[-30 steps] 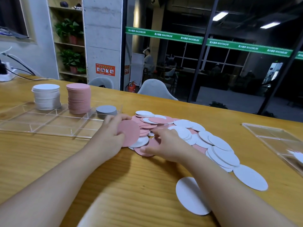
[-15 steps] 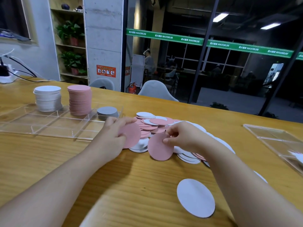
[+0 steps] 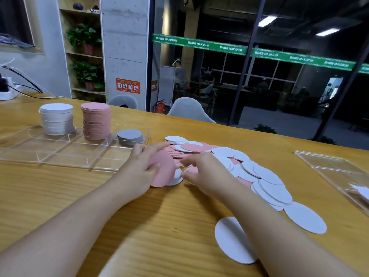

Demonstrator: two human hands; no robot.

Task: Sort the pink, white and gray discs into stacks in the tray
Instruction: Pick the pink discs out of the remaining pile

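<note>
Half a second ago the right hand [image 3: 207, 174] pinched a pink disc upright beside the left hand; now that disc sits with the pink discs [image 3: 162, 168] the left hand [image 3: 139, 170] holds, and the right hand reaches low over the pile with blurred fingers.

From the head camera, the left hand grips the pink discs on edge, thumb on the near face and fingers curled over the top rim, just above the wooden table [image 3: 79, 196]. Right hand's fingers are loosely bent above the near left edge of the loose pile [image 3: 229, 164]; whether they pinch a disc I cannot tell, as motion blur hides the fingertips.

That pile of pink and white discs spreads from the middle of the table toward the near right. Two white discs lie apart from it: one near disc [image 3: 231, 240] partly under the right forearm, another [image 3: 305, 217] further right.

To the left lies the clear tray [image 3: 60, 152] with dividers. In its far compartments stand three stacks side by side: a white stack [image 3: 57, 118] at far left, a taller pink stack [image 3: 96, 120] in the middle, and a short gray stack [image 3: 129, 136] on the right, close to the left hand's fingers.

At the right edge sits a second clear tray [image 3: 335, 168] with something white in its near corner.
</note>
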